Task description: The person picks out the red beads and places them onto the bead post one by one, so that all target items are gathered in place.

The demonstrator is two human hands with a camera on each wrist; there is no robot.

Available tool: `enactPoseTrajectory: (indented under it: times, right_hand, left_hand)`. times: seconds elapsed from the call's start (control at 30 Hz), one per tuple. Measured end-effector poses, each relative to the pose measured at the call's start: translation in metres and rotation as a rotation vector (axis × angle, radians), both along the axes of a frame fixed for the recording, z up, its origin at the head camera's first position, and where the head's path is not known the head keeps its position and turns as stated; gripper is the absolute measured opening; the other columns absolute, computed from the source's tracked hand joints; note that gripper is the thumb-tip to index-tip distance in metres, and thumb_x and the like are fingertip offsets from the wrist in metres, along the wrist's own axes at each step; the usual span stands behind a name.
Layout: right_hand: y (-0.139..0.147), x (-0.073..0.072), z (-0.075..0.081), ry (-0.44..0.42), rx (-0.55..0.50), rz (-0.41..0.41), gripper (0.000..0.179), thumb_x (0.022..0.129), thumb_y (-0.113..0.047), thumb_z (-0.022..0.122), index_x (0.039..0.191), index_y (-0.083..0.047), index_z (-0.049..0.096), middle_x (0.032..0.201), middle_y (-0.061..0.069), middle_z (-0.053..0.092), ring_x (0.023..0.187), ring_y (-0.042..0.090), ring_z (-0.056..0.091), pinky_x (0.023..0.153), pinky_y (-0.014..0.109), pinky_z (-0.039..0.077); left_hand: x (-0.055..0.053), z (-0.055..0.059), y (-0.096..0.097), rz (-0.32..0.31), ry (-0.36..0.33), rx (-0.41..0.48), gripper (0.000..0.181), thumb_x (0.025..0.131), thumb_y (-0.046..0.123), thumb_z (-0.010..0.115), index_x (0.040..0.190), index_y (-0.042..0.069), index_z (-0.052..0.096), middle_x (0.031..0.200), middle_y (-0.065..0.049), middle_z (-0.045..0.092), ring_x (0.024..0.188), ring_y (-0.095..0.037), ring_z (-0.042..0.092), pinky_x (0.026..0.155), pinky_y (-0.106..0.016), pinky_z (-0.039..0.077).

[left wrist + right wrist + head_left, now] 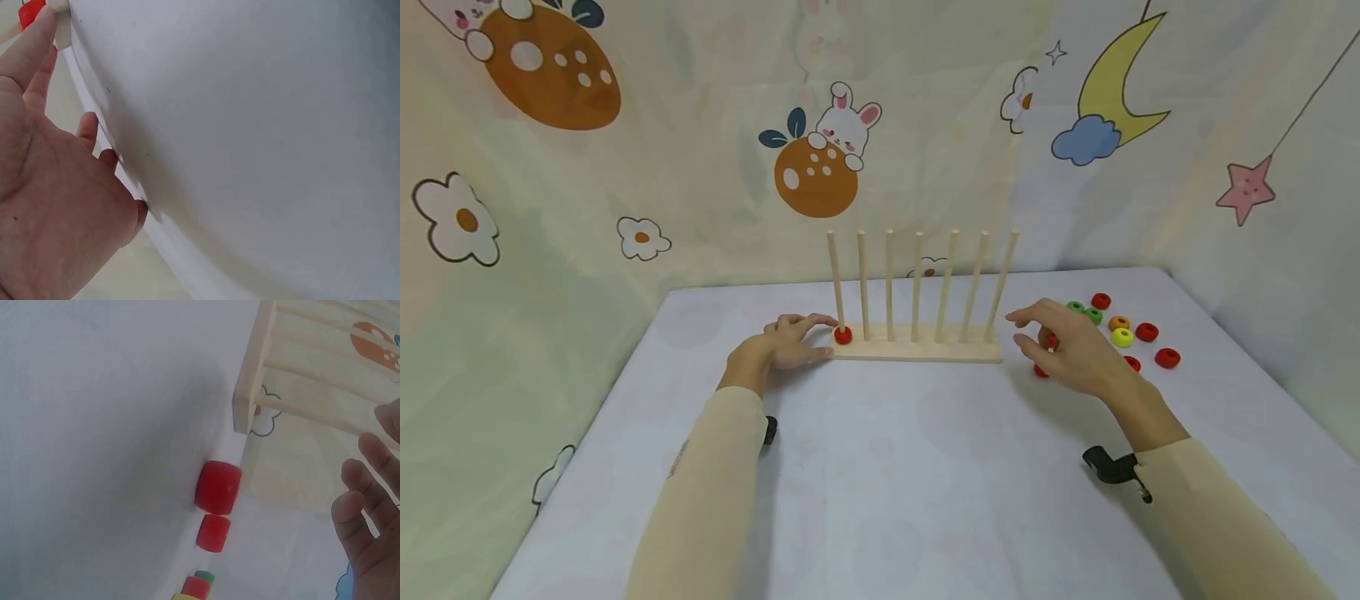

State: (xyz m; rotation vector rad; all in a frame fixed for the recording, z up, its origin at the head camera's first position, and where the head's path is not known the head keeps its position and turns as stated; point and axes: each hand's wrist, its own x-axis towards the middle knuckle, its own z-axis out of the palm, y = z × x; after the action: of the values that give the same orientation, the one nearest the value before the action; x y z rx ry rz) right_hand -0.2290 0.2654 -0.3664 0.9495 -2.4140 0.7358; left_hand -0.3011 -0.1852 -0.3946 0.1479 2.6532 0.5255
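Observation:
A wooden rack (pixel 917 350) with several upright pegs stands near the back of the table. One red bead (pixel 843 335) sits at the foot of its leftmost peg. My left hand (pixel 786 342) is at the rack's left end, thumb and forefinger stretched to the base beside that bead. To the right of the rack my right hand (pixel 1071 346) hovers over loose beads, its fingers loosely bent and nothing between them. In the right wrist view a large-looking red bead (pixel 218 487) lies near the rack's end, below the fingers (pixel 362 487).
Loose beads lie on the right of the white table (pixel 910 467): several red, a yellow bead (pixel 1122 337), an orange bead (pixel 1118 322) and a green bead (pixel 1093 316). A printed curtain (pixel 700 125) hangs behind the table's back edge.

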Motion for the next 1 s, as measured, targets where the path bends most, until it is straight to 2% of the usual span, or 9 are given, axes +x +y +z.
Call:
enactPoseTrajectory:
  times: [0.13,0.37,0.57,0.8,1.0]
  right_hand:
    - [0.009,-0.002,-0.007,-0.073,0.03,-0.022,0.037,0.086,-0.003,0.08,0.121,-0.012,0.069,0.104,0.0,0.068,0.071,0.013,0.056,0.056,0.021,0.048]
    - [0.029,-0.002,-0.014,-0.166,0.082,-0.138,0.043,0.086,-0.014,0.084,0.126,-0.014,0.068,0.108,0.001,0.067,0.074,0.012,0.058,0.059,0.024,0.052]
    - [0.039,-0.005,-0.018,-0.213,0.109,-0.146,0.044,0.087,-0.017,0.083,0.128,-0.013,0.067,0.107,0.006,0.067,0.075,0.014,0.058,0.06,0.024,0.053]
    - [0.039,-0.007,-0.014,-0.338,0.167,-0.173,0.049,0.089,-0.028,0.082,0.132,-0.011,0.065,0.11,0.008,0.066,0.08,0.016,0.059,0.063,0.025,0.052]
    - [0.039,-0.006,-0.017,-0.367,0.181,-0.192,0.047,0.088,-0.029,0.083,0.127,-0.009,0.068,0.109,0.009,0.067,0.08,0.017,0.06,0.064,0.026,0.052]
  left_hand:
    - [-0.004,-0.005,-0.004,-0.011,0.016,0.008,0.061,0.096,0.06,0.059,0.151,0.055,0.032,0.169,-0.01,0.011,0.149,-0.045,0.016,0.108,-0.077,0.024]
    - [-0.003,-0.004,-0.002,-0.017,0.014,0.031,0.063,0.096,0.06,0.061,0.152,0.053,0.033,0.169,-0.011,0.011,0.148,-0.047,0.016,0.109,-0.077,0.024]
    - [0.004,-0.001,0.0,-0.027,0.026,0.045,0.063,0.096,0.063,0.058,0.153,0.053,0.033,0.169,-0.013,0.012,0.149,-0.048,0.016,0.109,-0.077,0.023]
    - [0.003,-0.004,-0.004,-0.028,0.025,0.056,0.064,0.096,0.063,0.057,0.154,0.051,0.032,0.169,-0.013,0.011,0.148,-0.049,0.015,0.107,-0.079,0.023]
    - [0.012,0.001,-0.004,-0.036,0.039,0.057,0.063,0.097,0.062,0.057,0.154,0.05,0.033,0.168,-0.014,0.013,0.148,-0.049,0.017,0.108,-0.078,0.024]
